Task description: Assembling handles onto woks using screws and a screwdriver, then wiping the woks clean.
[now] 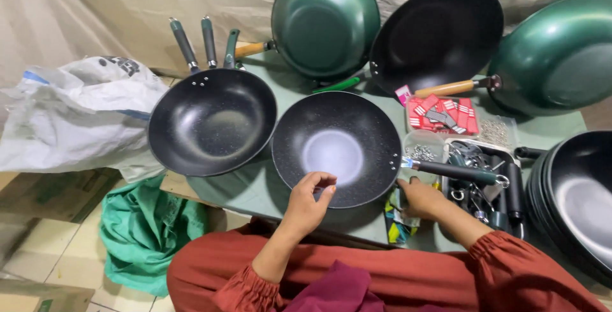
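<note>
A black speckled wok lies in front of me on the green table. Its dark handle points right. My left hand hovers over the wok's near rim with thumb and fingertips pinched together; anything between them is too small to see. My right hand sits just under the point where the handle joins the wok, with its fingers tucked out of sight there.
A second black wok with stacked handles lies to the left. Green woks and a black one stand behind. A stack of woks, a tray of dark handles, red tags and small hardware are on the right. A white sack lies to the left.
</note>
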